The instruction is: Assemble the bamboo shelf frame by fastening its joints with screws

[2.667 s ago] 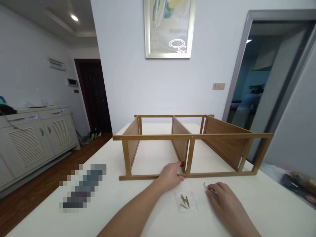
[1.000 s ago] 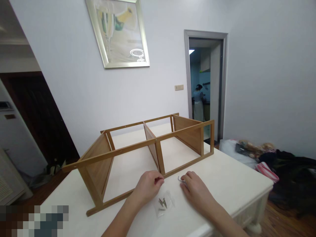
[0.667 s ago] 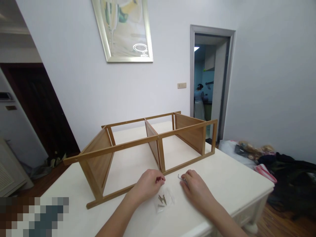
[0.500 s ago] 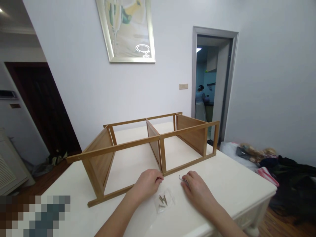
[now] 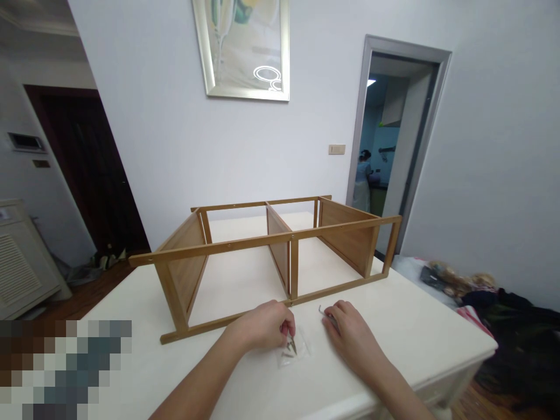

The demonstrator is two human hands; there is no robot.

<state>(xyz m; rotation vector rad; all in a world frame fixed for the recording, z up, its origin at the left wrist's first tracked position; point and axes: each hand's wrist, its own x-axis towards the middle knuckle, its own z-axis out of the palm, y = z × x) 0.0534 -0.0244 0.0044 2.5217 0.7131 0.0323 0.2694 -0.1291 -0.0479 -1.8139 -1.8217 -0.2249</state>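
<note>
My left hand is over a small clear plastic bag, its thumb and fingers pinched together at several brass-coloured screws there. Whether a screw is between the fingertips is hidden. My right hand rests on the table, closed around a thin metal hex key whose bent end sticks out past the fingers. Just beyond both hands, a wooden shelf frame lies on its side, with panels at both ends and one in the middle.
The white table carries the frame. Clothes and bags are heaped to the right. A framed picture hangs on the wall. Through the doorway a person stands in another room.
My left hand has moved from beside the frame's lower rail down to the screws on the bag. My right hand stays in place with the hex key. The camera view has shifted slightly.
</note>
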